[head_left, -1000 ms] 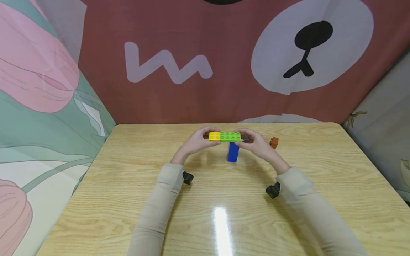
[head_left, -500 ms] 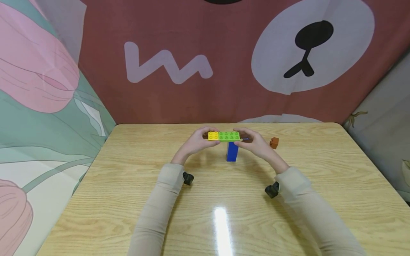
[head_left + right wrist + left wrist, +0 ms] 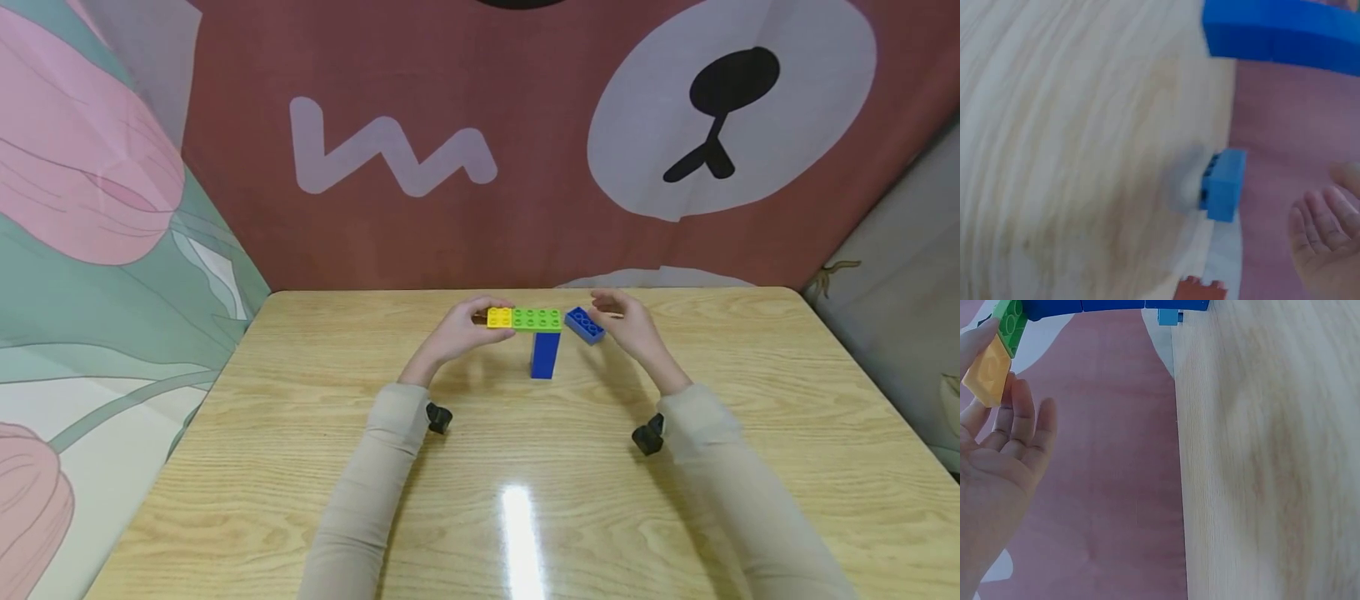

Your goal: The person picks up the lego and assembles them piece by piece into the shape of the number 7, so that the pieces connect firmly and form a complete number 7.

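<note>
My left hand [image 3: 459, 329] holds a yellow toy brick [image 3: 499, 317] between thumb and fingers. Joined end to end with it is a green brick [image 3: 537, 319], whose right end sits on top of an upright blue brick column [image 3: 545, 357]. In the left wrist view the yellow brick [image 3: 989, 372] lies between thumb and fingertips. My right hand [image 3: 633, 329] is off the structure with loosely bent fingers and nothing in them. Close to its fingertips, a loose blue brick [image 3: 585, 326] lies on the table, hollow side up; the right wrist view shows this brick [image 3: 1227, 184] apart from the hand.
An orange-brown brick [image 3: 1200, 290] stands at the bottom of the right wrist view; my right hand hides it in the head view. The wooden table [image 3: 480, 450] ends at the back against a printed cloth [image 3: 525, 225]. Black wrist cameras hang below both cuffs.
My right hand has let go of the green brick's right end and moved right, uncovering the loose blue brick and covering the orange-brown one. My left hand keeps its hold.
</note>
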Demonstrator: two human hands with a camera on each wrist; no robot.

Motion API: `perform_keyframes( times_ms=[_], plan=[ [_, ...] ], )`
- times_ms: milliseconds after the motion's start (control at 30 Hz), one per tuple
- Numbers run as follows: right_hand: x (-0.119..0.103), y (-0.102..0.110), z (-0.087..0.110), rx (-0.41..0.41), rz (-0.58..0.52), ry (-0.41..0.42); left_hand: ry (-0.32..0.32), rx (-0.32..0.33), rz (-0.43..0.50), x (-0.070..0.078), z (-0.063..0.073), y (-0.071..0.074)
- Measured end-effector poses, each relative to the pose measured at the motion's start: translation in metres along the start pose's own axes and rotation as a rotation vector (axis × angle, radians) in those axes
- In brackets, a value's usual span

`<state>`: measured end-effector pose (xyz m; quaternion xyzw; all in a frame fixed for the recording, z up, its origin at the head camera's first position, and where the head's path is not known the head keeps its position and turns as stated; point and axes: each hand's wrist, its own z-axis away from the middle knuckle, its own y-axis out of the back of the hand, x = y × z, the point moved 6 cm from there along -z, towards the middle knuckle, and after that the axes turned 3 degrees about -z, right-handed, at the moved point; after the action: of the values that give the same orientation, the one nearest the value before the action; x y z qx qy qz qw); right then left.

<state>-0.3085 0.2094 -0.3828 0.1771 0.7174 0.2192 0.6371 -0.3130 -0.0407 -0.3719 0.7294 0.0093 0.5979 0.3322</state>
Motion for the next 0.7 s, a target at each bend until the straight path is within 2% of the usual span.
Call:
perform_keyframes(
  times_ms=[267, 467, 700],
  plan=[
    [0.021, -0.011, -0.008, -0.078, 0.202, -0.074, 0.002, 0.028, -0.010, 0.001, 0.000, 0.002],
    [0.027, -0.018, -0.010, -0.104, 0.312, -0.107, 0.037, 0.042, -0.012, 0.000, 0.001, 0.002],
    [0.033, -0.019, -0.010, -0.109, 0.373, -0.170, 0.089, 0.053, 0.013, -0.003, 0.000, 0.003]
  ],
)
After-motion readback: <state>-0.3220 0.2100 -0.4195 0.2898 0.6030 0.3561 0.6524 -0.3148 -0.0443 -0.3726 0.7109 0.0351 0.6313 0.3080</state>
